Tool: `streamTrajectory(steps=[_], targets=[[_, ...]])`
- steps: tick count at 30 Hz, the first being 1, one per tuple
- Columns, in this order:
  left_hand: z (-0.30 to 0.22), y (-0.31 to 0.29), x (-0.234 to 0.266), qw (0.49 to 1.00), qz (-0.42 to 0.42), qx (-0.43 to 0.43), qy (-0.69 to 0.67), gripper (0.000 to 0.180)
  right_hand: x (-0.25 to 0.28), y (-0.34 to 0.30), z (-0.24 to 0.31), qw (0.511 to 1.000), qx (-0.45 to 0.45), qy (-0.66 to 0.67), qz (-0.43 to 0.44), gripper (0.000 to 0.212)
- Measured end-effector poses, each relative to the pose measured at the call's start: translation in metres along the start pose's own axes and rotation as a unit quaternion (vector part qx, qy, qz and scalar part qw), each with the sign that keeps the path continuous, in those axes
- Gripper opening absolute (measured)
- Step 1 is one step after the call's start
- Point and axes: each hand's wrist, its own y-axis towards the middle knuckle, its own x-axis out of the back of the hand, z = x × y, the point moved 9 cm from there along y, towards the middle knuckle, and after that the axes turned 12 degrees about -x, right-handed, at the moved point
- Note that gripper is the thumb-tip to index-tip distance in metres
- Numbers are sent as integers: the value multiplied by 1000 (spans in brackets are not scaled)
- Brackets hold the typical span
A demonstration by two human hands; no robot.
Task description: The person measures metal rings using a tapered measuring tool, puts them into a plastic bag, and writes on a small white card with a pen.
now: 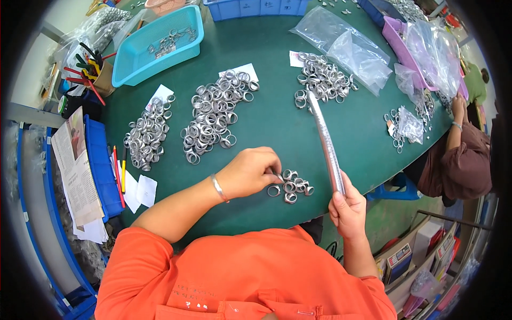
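Rings [294,183]: one seems pinched in the left grip [255,170]; the rod [325,137] is clasped by its near end in the right grip [349,207]. Others are spread beside and piled beyond on the worktop [266,128]. Light, stiff, slippery handling is likely; bands should be pinched outside.

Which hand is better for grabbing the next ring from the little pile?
Probably the left hand: its fingers are at the little pile, while the right hand holds the silver stick.
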Motion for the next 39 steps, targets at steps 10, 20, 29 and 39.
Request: streamTrajectory(steps=[10,20,29,39], targets=[[57,-72,21,702,-364,185,-583,16,-20,-8,-1,958,39,-283,36,47],[49,-81,42,710,-371,100,-590,19,-40,-11,4,921,92,-370,83,48],[39,-76,33,751,-314,87,-575,30,-62,-9,9,889,109,-423,137,50],[18,-66,3,832,-221,42,-507,35,-83,-7,16,866,169,-442,161,51]])
